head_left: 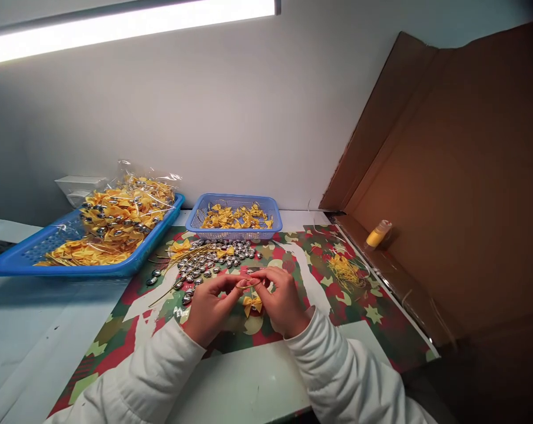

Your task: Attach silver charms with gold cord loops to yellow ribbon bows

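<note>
a smooth pale wall (248,123) rose behind the work, with a brown cardboard panel (452,165) leaning up on the right, its edge ragged. below them spread a patterned sheet (372,315), red, green and cream with star shapes, scuffed through to white in streaks. on the left sat a large blue basket (16,264) of perforated plastic, loaded with yellow bows and a crinkled, glossy clear bag (127,206) full of more; a smaller blue basket (233,235), lattice-walled, stood at the sheet's far edge with bows heaped inside.

the left hand (211,309) and right hand (286,300) met at the centre, thumbs and forefingers closed in two pinches on a thin gold cord (248,287), held just above the sheet. the step in hand looked like fine fingertip work on that cord, perhaps looping or knotting it; the next move seemed to call for light, even tension, with both pinches kept close.

on the right lay a wiry tangle of yellow strands (348,274). a soft, folded yellow bow (252,304) showed just below the fingertips; whether it joined the cord could not be told. smallest came the silver beads (198,272), rounded and mirror-bright, scattered before the left hand.
</note>
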Action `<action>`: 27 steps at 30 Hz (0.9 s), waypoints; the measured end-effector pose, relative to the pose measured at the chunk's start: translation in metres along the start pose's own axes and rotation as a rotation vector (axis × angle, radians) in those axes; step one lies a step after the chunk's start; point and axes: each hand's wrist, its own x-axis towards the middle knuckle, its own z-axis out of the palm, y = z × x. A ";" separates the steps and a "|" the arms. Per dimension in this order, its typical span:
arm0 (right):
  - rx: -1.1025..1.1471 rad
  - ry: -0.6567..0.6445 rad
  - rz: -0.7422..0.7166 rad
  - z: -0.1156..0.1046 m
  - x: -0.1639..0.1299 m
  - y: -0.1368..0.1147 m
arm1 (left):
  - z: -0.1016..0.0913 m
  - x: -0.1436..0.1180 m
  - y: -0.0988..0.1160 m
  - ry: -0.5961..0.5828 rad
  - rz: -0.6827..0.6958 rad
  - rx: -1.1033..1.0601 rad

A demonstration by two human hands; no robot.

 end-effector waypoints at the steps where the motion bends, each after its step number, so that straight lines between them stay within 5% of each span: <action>1: 0.015 -0.008 0.013 0.000 0.000 0.000 | 0.000 0.000 0.000 -0.007 -0.003 0.002; 9: 0.012 0.007 -0.002 -0.002 0.002 0.001 | -0.002 0.001 0.005 -0.082 0.004 0.080; 14: 0.048 -0.001 0.023 -0.004 0.003 0.001 | -0.008 0.005 0.007 -0.253 0.191 0.444; 19: 0.010 -0.107 0.197 -0.005 0.005 0.000 | -0.005 0.003 0.001 -0.420 0.162 0.578; 27: -0.038 -0.294 0.342 -0.010 0.003 0.012 | -0.003 0.001 -0.002 -0.393 0.073 0.506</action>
